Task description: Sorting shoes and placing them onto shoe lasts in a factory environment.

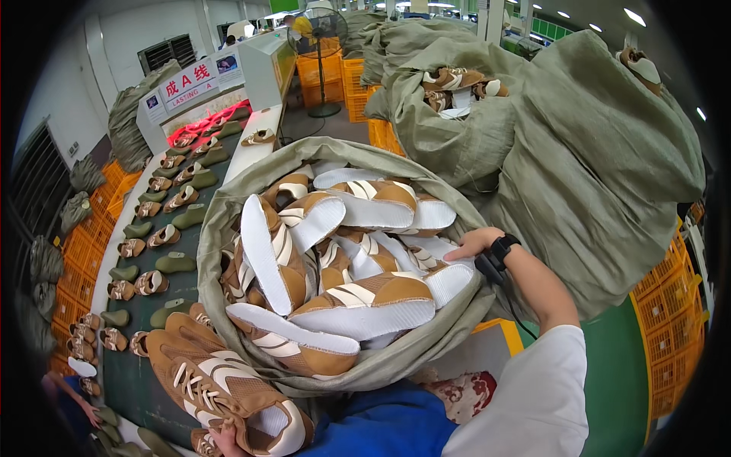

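Observation:
At the lower left, my left hand (231, 440) is closed on the heel end of a brown lace-up shoe (221, 381) with cream stripes. A second brown shoe lies close behind it, its toe showing. My right hand (477, 242) reaches to the right side of an open grey-green woven sack (396, 156), its thumb on the white underside of a shoe (432, 246); the other fingers are mostly hidden. Inside the sack lie several brown-and-cream shoes (365, 305), many with white undersides turned up or sideways. A black band with a cable is on my right wrist.
Left of the sack runs a dark conveyor (198, 259) carrying shoes and green shoe lasts (175, 263). More stuffed sacks (594, 183) stand on the right. Orange crates (670, 320) line both sides. A standing fan (320, 68) is behind. Another person's hand (90, 413) shows at lower left.

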Action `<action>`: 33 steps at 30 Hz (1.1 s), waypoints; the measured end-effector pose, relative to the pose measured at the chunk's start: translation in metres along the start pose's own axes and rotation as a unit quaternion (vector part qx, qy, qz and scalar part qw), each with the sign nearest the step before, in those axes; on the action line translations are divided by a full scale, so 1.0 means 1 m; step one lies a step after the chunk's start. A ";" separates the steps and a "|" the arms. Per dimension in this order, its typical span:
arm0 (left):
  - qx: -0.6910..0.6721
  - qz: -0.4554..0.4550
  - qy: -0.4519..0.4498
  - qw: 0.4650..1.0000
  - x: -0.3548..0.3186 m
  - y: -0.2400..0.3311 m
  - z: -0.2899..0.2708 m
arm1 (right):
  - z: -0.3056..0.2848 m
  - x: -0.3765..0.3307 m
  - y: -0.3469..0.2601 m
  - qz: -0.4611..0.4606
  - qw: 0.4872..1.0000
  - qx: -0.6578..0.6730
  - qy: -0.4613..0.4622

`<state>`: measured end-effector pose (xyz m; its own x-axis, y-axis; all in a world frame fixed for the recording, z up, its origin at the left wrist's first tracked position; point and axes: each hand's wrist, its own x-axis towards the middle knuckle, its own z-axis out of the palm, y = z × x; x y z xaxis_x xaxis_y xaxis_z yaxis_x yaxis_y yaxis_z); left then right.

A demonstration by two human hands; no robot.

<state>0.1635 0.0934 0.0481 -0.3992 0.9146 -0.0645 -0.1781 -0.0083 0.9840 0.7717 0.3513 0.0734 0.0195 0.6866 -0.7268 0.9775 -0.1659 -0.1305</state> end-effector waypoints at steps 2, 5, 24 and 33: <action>-0.008 -0.004 0.010 1.000 -0.001 0.006 0.011 | 0.005 -0.004 0.009 -0.057 0.995 0.085 0.012; -0.014 -0.011 0.025 1.000 -0.006 0.011 0.026 | 0.005 -0.018 0.010 -0.121 0.968 0.220 0.025; -0.048 -0.018 0.039 0.998 -0.024 0.045 0.075 | 0.053 -0.099 -0.132 -0.416 0.857 0.177 0.246; -0.052 -0.022 0.082 0.995 -0.034 0.044 0.061 | -0.005 -0.126 -0.129 -0.412 0.802 0.316 0.296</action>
<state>0.2244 0.0867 0.1042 -0.5287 0.8369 -0.1416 -0.2870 -0.0192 0.9577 0.6439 0.2902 0.1852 -0.2985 0.9322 0.2049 0.4129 0.3197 -0.8528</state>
